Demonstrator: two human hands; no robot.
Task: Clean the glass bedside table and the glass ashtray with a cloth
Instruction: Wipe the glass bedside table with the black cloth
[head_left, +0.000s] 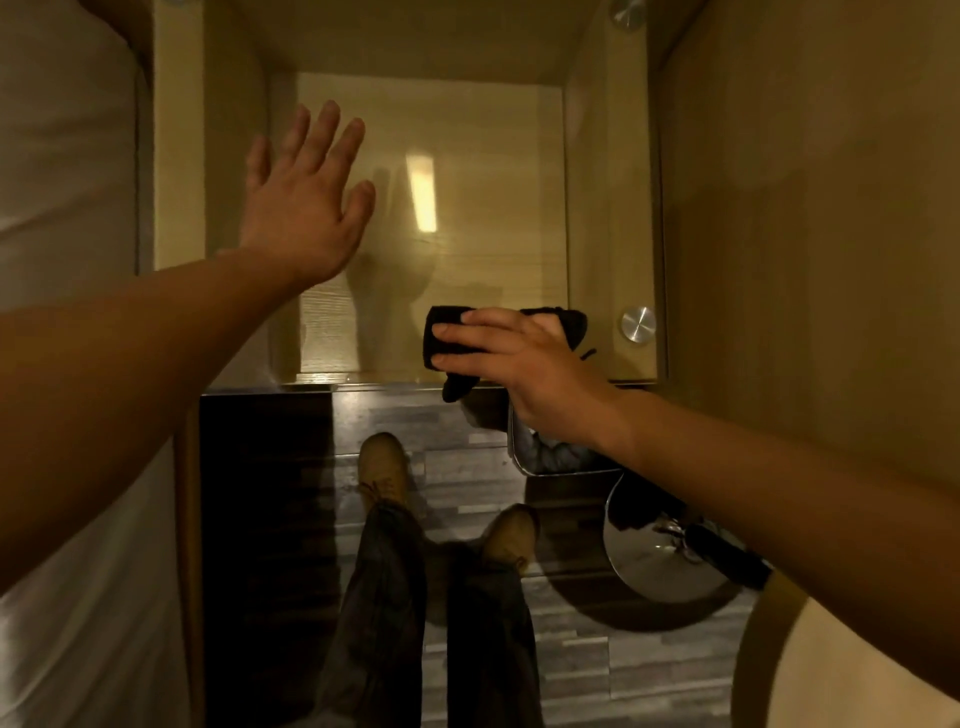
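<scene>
Black cloth (457, 338) sits bunched at the near right edge of the glass table (493, 171), one tail hanging past the edge. Right hand (524, 364) clamps it, fingers pressed flat on top. Left hand (304, 202) hovers over the left part of the glass, fingers spread, holding nothing. Ashtray not visible. Cloth looks soft, light, easy to wad; best gripped across the bunch. Glass top is stiff, slick, fragile, so press evenly. Bin (550, 457) stands on the floor below the right hand.
</scene>
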